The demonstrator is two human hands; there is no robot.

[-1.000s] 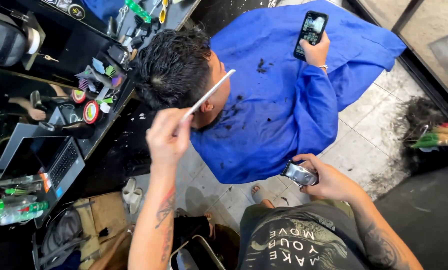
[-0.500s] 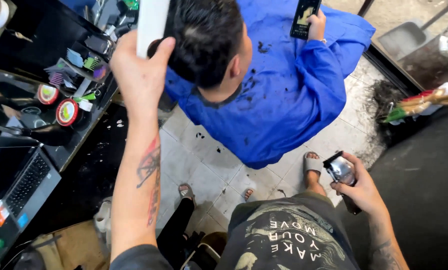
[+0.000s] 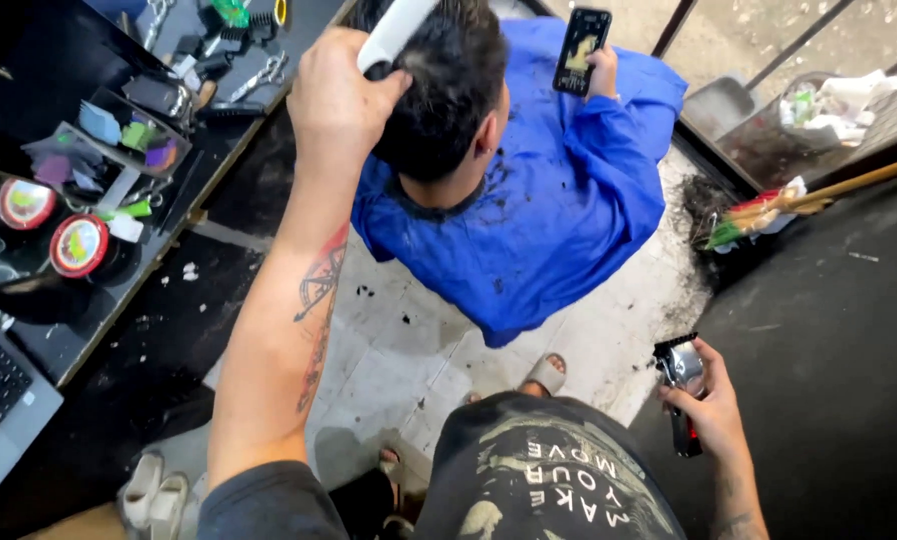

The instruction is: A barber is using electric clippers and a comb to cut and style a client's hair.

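A barber's left hand point(image 3: 341, 95) closes around a white comb point(image 3: 397, 32) laid against the dark hair point(image 3: 447, 85) of a seated customer in a blue cape point(image 3: 544, 215), while the right hand point(image 3: 711, 405) grips an electric clipper point(image 3: 681, 385) held low, well apart from the head. The combing step appears under way; bringing the clipper up over the comb would call for a steady lift

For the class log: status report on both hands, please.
Left hand grips white plastic comb at seated person's dark hair. Right hand holds black electric clipper, well clear. Nothing between.
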